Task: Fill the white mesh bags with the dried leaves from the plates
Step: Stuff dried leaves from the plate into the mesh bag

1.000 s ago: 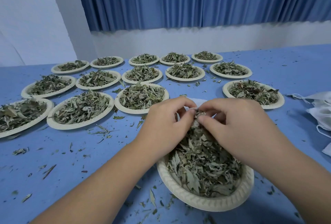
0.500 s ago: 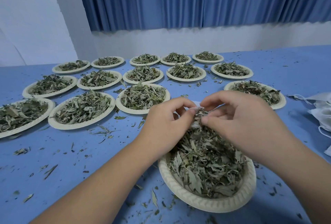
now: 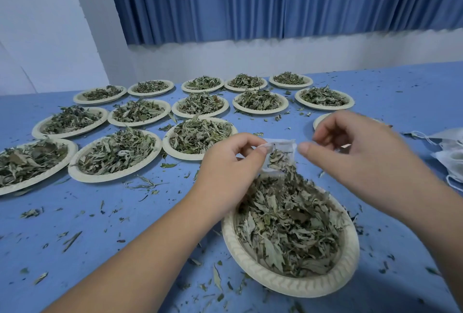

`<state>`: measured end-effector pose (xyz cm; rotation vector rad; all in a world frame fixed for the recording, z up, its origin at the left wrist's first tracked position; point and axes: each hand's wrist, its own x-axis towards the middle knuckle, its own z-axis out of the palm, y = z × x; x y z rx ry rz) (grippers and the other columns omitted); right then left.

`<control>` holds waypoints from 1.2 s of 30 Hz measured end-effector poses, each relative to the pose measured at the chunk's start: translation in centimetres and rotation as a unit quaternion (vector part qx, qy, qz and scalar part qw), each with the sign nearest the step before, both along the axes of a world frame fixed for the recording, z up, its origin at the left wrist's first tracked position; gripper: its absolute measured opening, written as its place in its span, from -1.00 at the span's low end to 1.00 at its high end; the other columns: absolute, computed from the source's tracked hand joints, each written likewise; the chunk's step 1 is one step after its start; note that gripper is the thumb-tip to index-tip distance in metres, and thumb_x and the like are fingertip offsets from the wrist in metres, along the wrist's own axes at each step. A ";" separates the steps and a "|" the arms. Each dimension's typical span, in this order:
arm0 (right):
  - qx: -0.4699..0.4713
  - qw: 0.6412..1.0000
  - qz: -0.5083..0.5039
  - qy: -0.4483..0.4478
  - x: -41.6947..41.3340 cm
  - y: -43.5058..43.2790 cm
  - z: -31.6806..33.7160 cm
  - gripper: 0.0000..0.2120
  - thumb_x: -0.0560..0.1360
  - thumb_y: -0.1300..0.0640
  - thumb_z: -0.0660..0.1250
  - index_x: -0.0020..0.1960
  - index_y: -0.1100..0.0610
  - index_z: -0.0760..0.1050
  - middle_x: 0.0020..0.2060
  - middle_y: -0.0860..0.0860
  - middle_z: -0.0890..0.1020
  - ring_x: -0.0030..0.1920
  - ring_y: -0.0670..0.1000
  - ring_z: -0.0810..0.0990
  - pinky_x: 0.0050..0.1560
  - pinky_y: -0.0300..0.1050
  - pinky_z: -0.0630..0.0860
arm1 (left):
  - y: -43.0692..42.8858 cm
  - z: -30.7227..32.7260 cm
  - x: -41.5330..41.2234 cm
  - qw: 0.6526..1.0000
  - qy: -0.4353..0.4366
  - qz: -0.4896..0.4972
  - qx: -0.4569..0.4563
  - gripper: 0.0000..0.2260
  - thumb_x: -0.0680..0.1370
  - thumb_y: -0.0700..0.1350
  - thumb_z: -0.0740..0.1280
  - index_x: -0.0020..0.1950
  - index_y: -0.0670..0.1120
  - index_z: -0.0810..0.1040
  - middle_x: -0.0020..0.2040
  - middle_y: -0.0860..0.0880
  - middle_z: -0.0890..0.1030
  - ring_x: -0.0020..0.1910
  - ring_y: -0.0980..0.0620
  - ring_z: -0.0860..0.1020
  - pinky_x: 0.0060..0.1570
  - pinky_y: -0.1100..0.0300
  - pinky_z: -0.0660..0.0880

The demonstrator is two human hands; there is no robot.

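Blue table (image 3: 125, 215) carries leaf-heaped plates (image 3: 115, 178) from 9 to 1 o'clock. The nearest plate (image 3: 288, 285) sits at 5 o'clock, full of dried leaves (image 3: 288, 225). L hand (image 3: 233, 160) pinches the white mesh bag (image 3: 280, 158) — part-filled, over that plate's 12 o'clock rim. R hand (image 3: 358, 152) has fingers curled, thumb just beside the bag's 3 o'clock edge — can't tell if it grips anything.

Near left: open blue worktop (image 3: 87, 197), only leaf crumbs (image 3: 72, 240). Beyond, round cream paper plates of dried leaves (image 3: 105, 178) crowd close; white mesh bags (image 3: 451, 160) block right edge.
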<state>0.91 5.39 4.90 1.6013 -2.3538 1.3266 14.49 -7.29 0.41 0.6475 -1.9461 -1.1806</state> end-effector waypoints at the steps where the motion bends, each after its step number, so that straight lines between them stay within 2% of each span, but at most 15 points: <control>1: 0.036 0.999 -0.005 0.011 0.2 0.0 -0.3 -0.66 0.22 -0.28 0.38 -0.20 -0.08 0.40 -0.26 -0.13 0.54 -0.30 -0.18 0.52 -0.31 -0.21 0.38 | 0.0 0.1 0.0 1.000 0.002 0.003 0.005 -0.90 0.54 -0.01 0.38 -0.15 0.05 0.65 -0.24 -0.09 0.58 -0.36 0.12 0.46 -0.33 0.27 0.41; 4: 0.134 0.990 0.008 0.029 1.7 -0.4 -1.3 -0.43 0.04 -0.45 0.36 -0.17 -0.13 0.25 -0.15 -0.18 0.40 -0.26 -0.21 0.46 -0.32 -0.21 0.30 | 0.2 0.2 0.0 1.000 0.001 0.017 0.012 -0.91 0.52 -0.02 0.38 -0.16 0.04 0.64 -0.23 -0.09 0.59 -0.36 0.16 0.46 -0.30 0.28 0.41; 6: 0.146 0.988 0.014 0.038 2.4 -0.8 -2.0 -0.41 0.04 -0.41 0.42 -0.19 -0.12 0.21 -0.18 -0.18 0.35 -0.28 -0.19 0.39 -0.34 -0.20 0.24 | 0.3 0.3 0.0 1.000 -0.003 0.019 0.011 -0.91 0.52 -0.02 0.38 -0.15 0.03 0.64 -0.22 -0.09 0.60 -0.35 0.16 0.47 -0.26 0.24 0.44; 9: 0.113 0.991 0.001 0.075 2.6 -1.0 -2.4 -0.50 0.22 -0.18 0.53 -0.22 -0.08 0.21 -0.24 -0.13 0.38 -0.29 -0.14 0.37 -0.33 -0.19 0.24 | 0.4 0.3 -0.1 1.000 -0.007 0.018 0.006 -0.90 0.54 -0.03 0.37 -0.14 0.01 0.64 -0.22 -0.12 0.60 -0.33 0.11 0.47 -0.26 0.17 0.45; 12: 0.075 0.991 0.003 0.107 2.2 -1.0 -2.1 -0.60 0.31 0.04 0.53 -0.26 -0.04 0.27 -0.31 -0.12 0.41 -0.29 -0.17 0.38 -0.28 -0.32 0.30 | 0.3 0.0 -0.1 1.000 -0.013 0.013 -0.005 -0.89 0.55 -0.01 0.37 -0.14 0.03 0.64 -0.26 -0.05 0.58 -0.36 0.11 0.46 -0.34 0.29 0.41; 16: -0.001 0.995 0.013 0.095 1.8 -0.6 -1.6 -0.68 0.27 0.09 0.57 -0.33 -0.03 0.39 -0.42 -0.14 0.45 -0.25 -0.25 0.43 -0.25 -0.47 0.31 | 0.2 -0.3 -0.3 0.999 -0.021 0.020 -0.029 -0.90 0.55 -0.02 0.37 -0.16 0.06 0.63 -0.38 0.14 0.51 -0.45 0.15 0.39 -0.43 0.32 0.33; 20: -0.037 0.996 0.025 0.074 1.6 -0.9 -1.9 -0.83 0.29 0.10 0.57 -0.28 -0.05 0.57 -0.37 -0.15 0.51 -0.22 -0.21 0.48 -0.23 -0.46 0.32 | 0.4 -0.4 -0.4 0.996 -0.038 0.016 -0.085 -0.86 0.54 -0.09 0.36 -0.18 0.12 0.60 -0.40 0.14 0.52 -0.53 0.21 0.36 -0.48 0.40 0.23; 23: -0.054 0.995 0.026 0.075 1.5 -0.9 -2.0 -0.91 0.30 0.11 0.56 -0.25 -0.02 0.66 -0.36 -0.15 0.52 -0.22 -0.16 0.51 -0.23 -0.42 0.35 | 0.6 -0.4 -0.3 0.992 -0.049 0.012 -0.117 -0.88 0.55 -0.11 0.35 -0.14 0.09 0.61 -0.35 0.09 0.56 -0.52 0.20 0.37 -0.47 0.39 0.22; 27: -0.071 0.990 0.021 0.121 1.5 -0.6 -1.8 -0.96 0.34 0.07 0.53 -0.22 -0.03 0.69 -0.38 -0.14 0.54 -0.27 -0.12 0.49 -0.25 -0.37 0.34 | 0.6 -0.4 -0.3 0.991 -0.050 0.010 -0.122 -0.90 0.55 -0.11 0.35 -0.11 0.06 0.63 -0.35 0.09 0.55 -0.50 0.19 0.37 -0.44 0.35 0.23; 29: -0.055 0.988 0.016 0.145 1.7 -0.5 -1.8 -0.95 0.37 -0.01 0.45 -0.20 -0.08 0.69 -0.39 -0.11 0.57 -0.32 -0.12 0.50 -0.21 -0.14 0.47 | 0.7 -0.4 -0.3 0.993 -0.044 0.003 -0.108 -0.89 0.55 -0.11 0.35 -0.12 0.07 0.63 -0.36 0.12 0.53 -0.50 0.17 0.37 -0.44 0.35 0.24; 31: -0.033 0.988 0.012 0.152 1.8 -0.4 -1.8 -0.90 0.38 -0.05 0.41 -0.16 -0.11 0.70 -0.38 -0.11 0.59 -0.30 -0.07 0.54 -0.24 -0.05 0.50 | 0.8 -0.4 -0.3 0.994 -0.038 -0.004 -0.100 -0.89 0.55 -0.12 0.35 -0.13 0.06 0.63 -0.36 0.12 0.53 -0.51 0.17 0.36 -0.44 0.35 0.25; 36: -0.025 0.990 0.021 0.138 1.8 -0.6 -1.9 -0.90 0.36 0.08 0.50 -0.13 -0.08 0.71 -0.38 -0.03 0.53 -0.31 -0.03 0.51 -0.25 -0.10 0.44 | 0.9 -0.4 -0.4 0.996 -0.033 -0.008 -0.088 -0.88 0.54 -0.13 0.35 -0.14 0.05 0.63 -0.35 0.08 0.53 -0.51 0.17 0.36 -0.45 0.38 0.24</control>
